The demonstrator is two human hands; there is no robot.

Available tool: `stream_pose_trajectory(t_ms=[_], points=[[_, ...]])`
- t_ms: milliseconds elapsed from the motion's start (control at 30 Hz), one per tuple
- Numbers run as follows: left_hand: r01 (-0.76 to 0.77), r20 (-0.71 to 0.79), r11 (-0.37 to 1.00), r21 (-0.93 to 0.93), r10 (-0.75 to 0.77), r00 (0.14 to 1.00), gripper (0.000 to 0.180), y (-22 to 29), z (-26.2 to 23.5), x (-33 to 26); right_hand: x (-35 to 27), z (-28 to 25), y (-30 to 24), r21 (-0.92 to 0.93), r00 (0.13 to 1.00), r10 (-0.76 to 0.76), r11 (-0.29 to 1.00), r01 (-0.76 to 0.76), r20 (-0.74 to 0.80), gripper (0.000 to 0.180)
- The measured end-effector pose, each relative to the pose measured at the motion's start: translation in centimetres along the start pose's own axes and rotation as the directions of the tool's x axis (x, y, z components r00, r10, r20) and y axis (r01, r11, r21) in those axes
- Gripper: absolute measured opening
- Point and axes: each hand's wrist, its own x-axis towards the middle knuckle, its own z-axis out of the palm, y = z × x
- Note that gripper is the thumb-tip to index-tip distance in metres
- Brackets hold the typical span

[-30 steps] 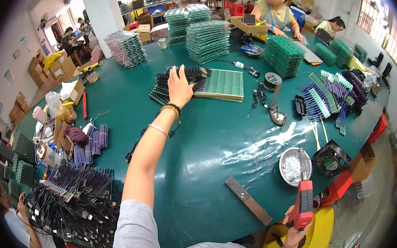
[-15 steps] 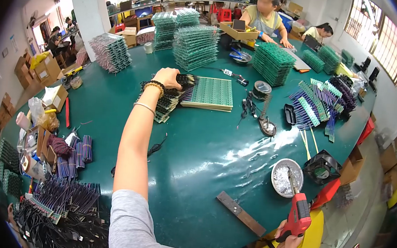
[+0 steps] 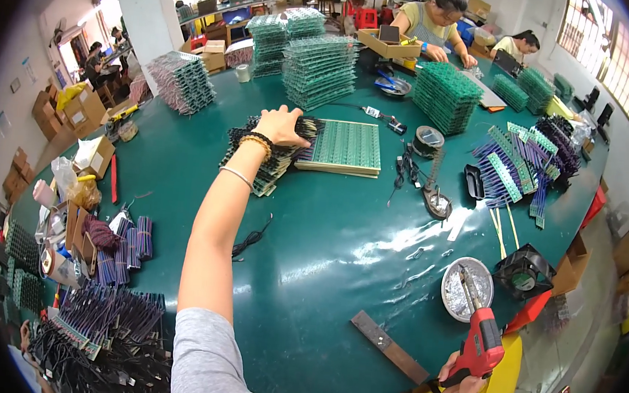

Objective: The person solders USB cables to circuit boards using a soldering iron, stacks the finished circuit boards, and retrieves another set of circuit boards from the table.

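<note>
My left hand [image 3: 283, 127], with dark beaded bracelets at the wrist, reaches far across the table. It rests over a pile of wired circuit boards [image 3: 263, 174], thumb and fingers spread apart; the fingertips are partly hidden. Touching that pile on the right is a flat stack of green circuit board panels [image 3: 348, 146]. Low at the right, my right hand [image 3: 462, 388] is wrapped round the handle of a red and black soldering gun [image 3: 482, 344]. Its metal tip points into a round bowl [image 3: 445, 299] of silvery bits.
A metal bar [image 3: 390, 346] lies near the front edge. A black fan [image 3: 525, 271] stands beside the bowl. Wired boards [image 3: 512, 168] are heaped at right, black cables [image 3: 106, 361] at lower left. Tall green board stacks [image 3: 448, 96] stand farther back, where a co-worker [image 3: 435, 29] sits.
My left hand has shifted slightly right over the pile, and its thumb now reaches farther toward the panels. The right hand keeps its hold. The co-worker's head has dipped. The whole view has shifted slightly.
</note>
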Motion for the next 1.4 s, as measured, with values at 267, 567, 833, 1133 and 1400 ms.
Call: stream_pose_trajectory(t_ms=[267,567,833,1133,1400], points=[[0.061,-0.099,0.998,0.009,-0.06,0.993,0.044,-0.4,1.8,1.9,0.2,1.5,-1.0,0.041,0.995,-0.033,0.998,0.037,-0.095,0.066],[-0.187,-0.618,0.922,-0.339,-0.068,0.783,0.04,-0.2,-6.8,-5.4,-2.3,-0.2,-2.6,0.058,0.991,-0.097,0.993,0.103,-0.096,0.061],[-0.58,-0.679,0.8,-0.154,0.341,0.65,0.055,14.4,-11.0,-26.0,-5.8,-2.0,-4.6,0.209,0.998,0.014,0.978,-0.001,-0.058,0.085],[-0.639,-0.485,0.758,-0.129,0.514,0.708,0.039,24.1,-4.9,-41.1,-8.1,-4.7,-4.6,0.256,0.999,-0.005,0.967,-0.008,0.048,0.092],[-0.57,-0.145,0.763,-0.305,0.555,0.819,0.084,25.9,-4.1,-43.7,-9.8,-5.2,-3.7,0.287,0.995,0.038,0.956,-0.063,0.091,0.088]])
